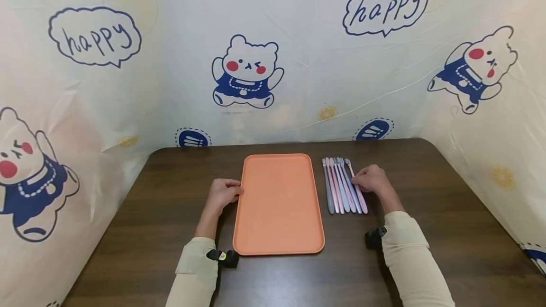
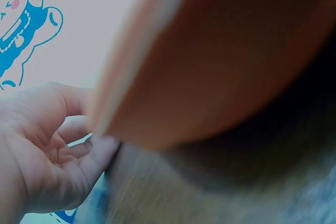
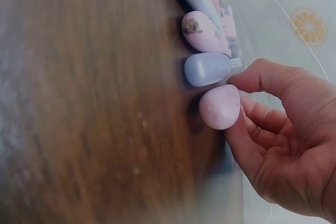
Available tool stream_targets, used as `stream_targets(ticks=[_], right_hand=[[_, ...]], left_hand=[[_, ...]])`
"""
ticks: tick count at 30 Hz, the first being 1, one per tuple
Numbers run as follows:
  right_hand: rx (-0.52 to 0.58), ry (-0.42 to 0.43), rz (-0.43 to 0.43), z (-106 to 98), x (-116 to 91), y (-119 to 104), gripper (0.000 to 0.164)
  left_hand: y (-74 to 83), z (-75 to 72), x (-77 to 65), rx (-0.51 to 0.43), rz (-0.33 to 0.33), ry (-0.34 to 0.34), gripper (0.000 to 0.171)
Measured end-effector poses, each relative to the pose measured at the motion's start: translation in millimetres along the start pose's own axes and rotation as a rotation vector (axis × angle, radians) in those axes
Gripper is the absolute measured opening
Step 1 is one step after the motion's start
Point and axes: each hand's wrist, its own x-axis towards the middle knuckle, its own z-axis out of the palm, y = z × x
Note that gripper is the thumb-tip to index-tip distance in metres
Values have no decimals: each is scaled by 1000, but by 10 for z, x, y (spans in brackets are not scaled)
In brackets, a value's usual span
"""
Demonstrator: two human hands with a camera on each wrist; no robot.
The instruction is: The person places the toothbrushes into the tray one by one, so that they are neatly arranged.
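Toothbrush (image 1: 360,197) pinched by right hand (image 1: 372,179) is partly covered; left hand (image 1: 222,193) grips tray (image 1: 279,203), blurred up close.

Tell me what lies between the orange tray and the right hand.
Head view: between the orange tray and the right hand lie a strip of bare table and a row of toothbrushes.
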Motion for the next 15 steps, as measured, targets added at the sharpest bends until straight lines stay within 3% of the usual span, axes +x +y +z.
stream_targets(ticks=[15], right_hand=[[101, 39, -42, 20, -9, 126, 33]], left_hand=[[-8, 3, 4, -8, -4, 26, 26]])
